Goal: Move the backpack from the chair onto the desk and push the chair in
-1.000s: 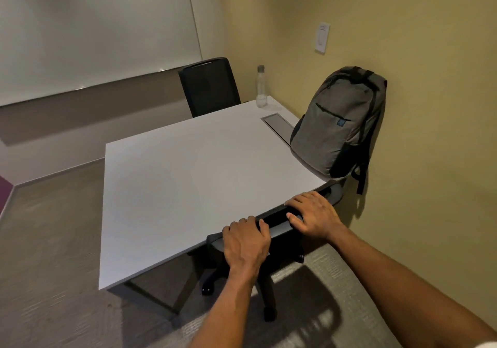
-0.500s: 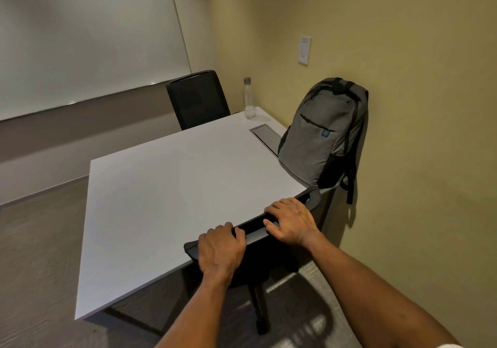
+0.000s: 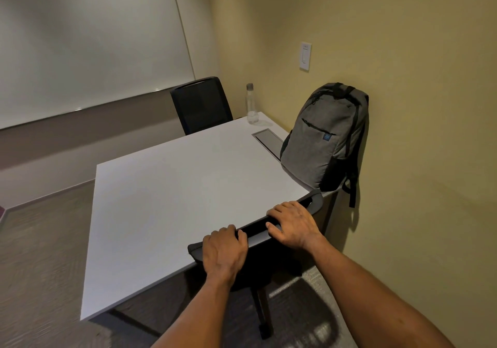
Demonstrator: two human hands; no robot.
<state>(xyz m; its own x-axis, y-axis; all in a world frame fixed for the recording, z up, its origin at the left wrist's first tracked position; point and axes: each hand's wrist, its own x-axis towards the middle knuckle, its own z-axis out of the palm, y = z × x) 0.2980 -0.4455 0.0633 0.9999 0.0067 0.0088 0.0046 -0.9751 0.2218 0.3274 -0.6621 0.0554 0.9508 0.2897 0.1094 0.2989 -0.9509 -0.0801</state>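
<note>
the backpack [image 3: 322,138] was stood upright on the tabletop [image 3: 172,202], leaned against the wall for support. the chair [image 3: 271,230] back was clasped along its top edge by the left hand [image 3: 224,251] and right hand [image 3: 293,225], each grip closed for pushing it in.

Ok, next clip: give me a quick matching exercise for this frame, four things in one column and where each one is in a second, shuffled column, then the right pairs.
Things:
1. backpack
2. water bottle
3. left hand
4. far chair

Places:
A. at the desk's far side, below the whiteboard
B. gripping the top of the near chair's backrest, beside the right hand
C. upright on the desk, leaning against the yellow wall
D. standing at the desk's far corner by the wall

Pairs: 1-C, 2-D, 3-B, 4-A
</note>
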